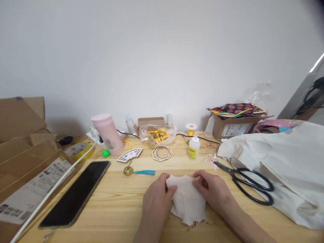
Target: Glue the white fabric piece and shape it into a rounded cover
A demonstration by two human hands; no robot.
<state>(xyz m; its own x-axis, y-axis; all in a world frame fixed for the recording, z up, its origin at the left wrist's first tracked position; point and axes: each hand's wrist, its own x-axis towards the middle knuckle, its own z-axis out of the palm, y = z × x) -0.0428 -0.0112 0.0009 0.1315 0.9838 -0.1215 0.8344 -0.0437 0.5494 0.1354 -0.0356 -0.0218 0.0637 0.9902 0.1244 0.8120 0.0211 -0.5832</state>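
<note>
A small piece of white cloth (188, 199) with a jagged edge is spread just over the wooden table in front of me. My left hand (158, 194) pinches its upper left corner between thumb and fingers. At the upper right edge, my right hand (212, 189) grips the same cloth with thumb and forefinger. Dark specks show on the wood at the cloth's lower edge. To the right of my right hand lie black-handled scissors (249, 184), their blades pointing left. Beyond the cloth stands a white glue bottle (193, 147) with a yellow label.
A phone (76, 194) and an opened cardboard box (27, 168) lie at left. Behind are a pink tumbler (107, 133), a fan-shaped ornament with a blue tassel (130, 155), an octagonal wooden frame (162, 154) and a bag of gold bells (158, 135). White fabric (291, 168) is heaped at right.
</note>
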